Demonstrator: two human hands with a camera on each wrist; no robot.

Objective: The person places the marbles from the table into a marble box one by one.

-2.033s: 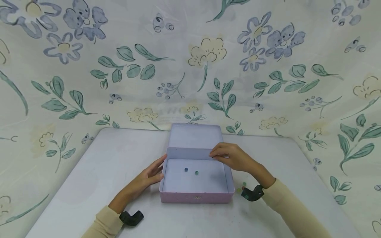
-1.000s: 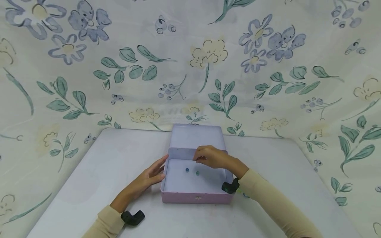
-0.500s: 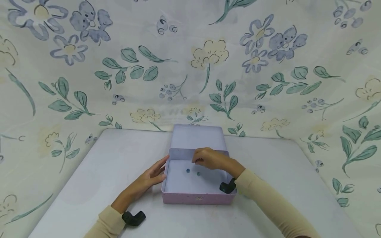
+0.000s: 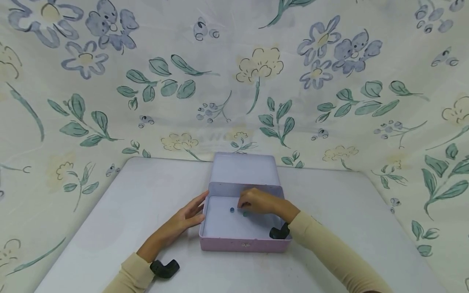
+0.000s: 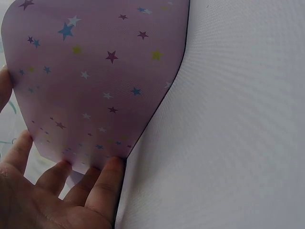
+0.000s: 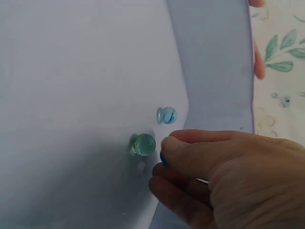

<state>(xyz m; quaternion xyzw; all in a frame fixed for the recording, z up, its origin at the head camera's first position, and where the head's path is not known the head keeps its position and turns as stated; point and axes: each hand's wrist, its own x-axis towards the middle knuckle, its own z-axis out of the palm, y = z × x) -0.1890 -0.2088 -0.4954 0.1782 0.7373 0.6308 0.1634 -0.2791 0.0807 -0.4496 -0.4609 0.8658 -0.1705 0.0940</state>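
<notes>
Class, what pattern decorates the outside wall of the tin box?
Small multicoloured stars on pink; the box wall shows it best in the left wrist view.

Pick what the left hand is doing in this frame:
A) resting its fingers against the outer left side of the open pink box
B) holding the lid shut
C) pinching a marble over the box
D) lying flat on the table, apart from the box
A: the left hand lays straight fingers against the outer side wall of the open pink box, holding nothing.
</notes>
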